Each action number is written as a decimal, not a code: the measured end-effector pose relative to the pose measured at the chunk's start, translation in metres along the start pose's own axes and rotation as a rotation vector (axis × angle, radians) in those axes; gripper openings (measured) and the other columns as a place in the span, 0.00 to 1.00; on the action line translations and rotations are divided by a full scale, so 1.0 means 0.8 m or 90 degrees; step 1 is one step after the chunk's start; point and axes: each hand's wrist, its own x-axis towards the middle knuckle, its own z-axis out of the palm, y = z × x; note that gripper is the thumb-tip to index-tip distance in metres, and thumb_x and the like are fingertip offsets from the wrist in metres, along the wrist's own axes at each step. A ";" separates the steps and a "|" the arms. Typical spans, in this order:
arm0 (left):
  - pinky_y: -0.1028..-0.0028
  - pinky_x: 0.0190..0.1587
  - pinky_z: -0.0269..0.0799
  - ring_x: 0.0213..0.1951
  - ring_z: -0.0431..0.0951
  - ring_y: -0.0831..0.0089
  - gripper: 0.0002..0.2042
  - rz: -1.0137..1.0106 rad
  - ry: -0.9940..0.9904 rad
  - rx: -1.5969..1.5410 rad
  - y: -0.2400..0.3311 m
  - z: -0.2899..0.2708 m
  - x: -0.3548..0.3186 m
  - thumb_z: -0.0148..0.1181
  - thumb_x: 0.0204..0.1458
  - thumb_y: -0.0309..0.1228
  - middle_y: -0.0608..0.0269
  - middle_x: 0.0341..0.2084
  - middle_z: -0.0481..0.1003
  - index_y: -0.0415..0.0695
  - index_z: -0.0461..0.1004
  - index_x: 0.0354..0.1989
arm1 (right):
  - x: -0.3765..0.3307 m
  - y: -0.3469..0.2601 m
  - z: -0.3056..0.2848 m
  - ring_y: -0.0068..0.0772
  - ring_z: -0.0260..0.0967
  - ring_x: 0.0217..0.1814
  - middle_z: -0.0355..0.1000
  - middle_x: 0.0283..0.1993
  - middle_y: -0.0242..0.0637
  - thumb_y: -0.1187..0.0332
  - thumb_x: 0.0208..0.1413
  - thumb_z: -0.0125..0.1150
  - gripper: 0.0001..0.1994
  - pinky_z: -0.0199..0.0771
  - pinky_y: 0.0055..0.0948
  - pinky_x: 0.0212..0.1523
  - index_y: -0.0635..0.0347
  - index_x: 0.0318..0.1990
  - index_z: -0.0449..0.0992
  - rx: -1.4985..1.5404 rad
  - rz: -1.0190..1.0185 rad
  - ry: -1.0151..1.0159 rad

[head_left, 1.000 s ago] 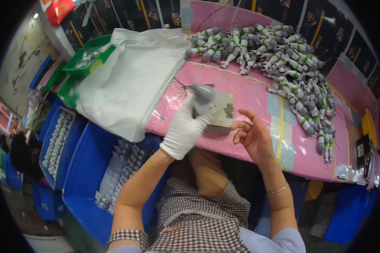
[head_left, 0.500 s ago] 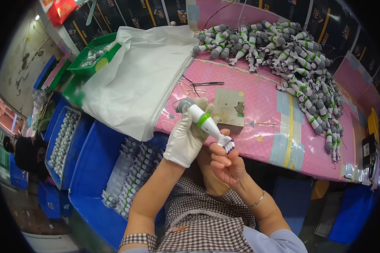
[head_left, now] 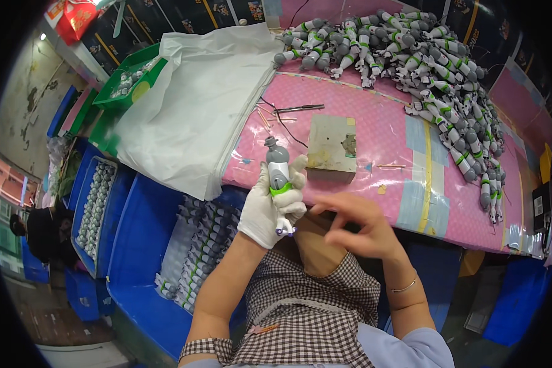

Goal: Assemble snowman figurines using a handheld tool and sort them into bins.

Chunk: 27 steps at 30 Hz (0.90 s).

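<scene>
Now the grey-and-white plastic toy limb with a green band [head_left: 279, 169] is gripped by the white-gloved left hand [head_left: 261, 211] alone, near the pink-covered table's [head_left: 383, 122] front edge. Its tip has been released by the bare right hand [head_left: 367, 228], now empty, fingers loosely parted; support is left one-handed.

Toy arm [head_left: 279, 172] in left hand [head_left: 259, 211]

Toy arm [head_left: 278, 168] smooth plastic; glove [head_left: 257, 216] matt cloth; tabletop [head_left: 374, 144] glossy.

The grey-and-white toy arm [head_left: 278, 169], green-banded, lies in the gloved left hand [head_left: 260, 211], its grey ball end farthest from the person.
</scene>
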 end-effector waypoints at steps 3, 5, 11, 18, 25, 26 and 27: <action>0.80 0.21 0.53 0.17 0.56 0.84 0.32 0.034 0.039 0.097 -0.005 -0.003 0.002 0.38 0.58 0.56 0.62 0.32 0.70 0.39 0.60 0.58 | -0.016 0.028 -0.022 0.17 0.67 0.25 0.74 0.37 0.38 0.79 0.52 0.57 0.15 0.69 0.18 0.26 0.66 0.49 0.74 0.105 0.192 0.227; 0.80 0.22 0.54 0.18 0.57 0.83 0.32 0.043 0.046 0.132 -0.009 -0.003 0.002 0.37 0.58 0.57 0.62 0.32 0.70 0.39 0.60 0.57 | -0.025 0.043 -0.041 0.17 0.65 0.23 0.73 0.30 0.35 0.76 0.56 0.55 0.09 0.66 0.17 0.24 0.67 0.43 0.76 0.124 0.186 0.340; 0.76 0.28 0.61 0.25 0.64 0.77 0.36 0.130 0.162 0.359 -0.023 0.001 0.006 0.37 0.56 0.60 0.62 0.35 0.69 0.38 0.58 0.58 | -0.041 0.059 -0.051 0.16 0.63 0.23 0.72 0.27 0.33 0.71 0.57 0.57 0.09 0.65 0.16 0.24 0.67 0.41 0.76 0.160 0.237 0.374; 0.70 0.34 0.69 0.31 0.70 0.69 0.37 0.105 0.188 0.383 -0.027 -0.010 0.007 0.35 0.55 0.62 0.59 0.37 0.69 0.38 0.57 0.59 | -0.015 0.050 -0.042 0.18 0.65 0.25 0.72 0.42 0.40 0.67 0.61 0.51 0.16 0.68 0.18 0.28 0.66 0.54 0.69 0.289 0.231 0.299; 0.60 0.42 0.73 0.43 0.74 0.59 0.38 -0.025 0.159 0.281 -0.035 -0.012 0.005 0.35 0.56 0.62 0.52 0.45 0.70 0.37 0.56 0.60 | 0.043 0.044 -0.054 0.19 0.69 0.29 0.69 0.54 0.44 0.64 0.63 0.49 0.20 0.71 0.19 0.32 0.64 0.58 0.65 0.335 0.243 0.259; 0.60 0.42 0.73 0.43 0.74 0.59 0.38 -0.032 0.159 0.280 -0.037 -0.013 0.005 0.35 0.56 0.62 0.52 0.45 0.70 0.37 0.56 0.60 | 0.049 0.046 -0.060 0.19 0.69 0.29 0.69 0.54 0.44 0.64 0.63 0.49 0.20 0.71 0.19 0.32 0.64 0.58 0.65 0.333 0.245 0.265; 0.59 0.42 0.73 0.43 0.74 0.58 0.38 -0.037 0.173 0.291 -0.040 -0.014 0.006 0.35 0.56 0.61 0.52 0.45 0.71 0.37 0.56 0.60 | 0.054 0.048 -0.068 0.18 0.69 0.28 0.70 0.53 0.43 0.64 0.62 0.50 0.20 0.71 0.19 0.31 0.64 0.58 0.65 0.317 0.234 0.225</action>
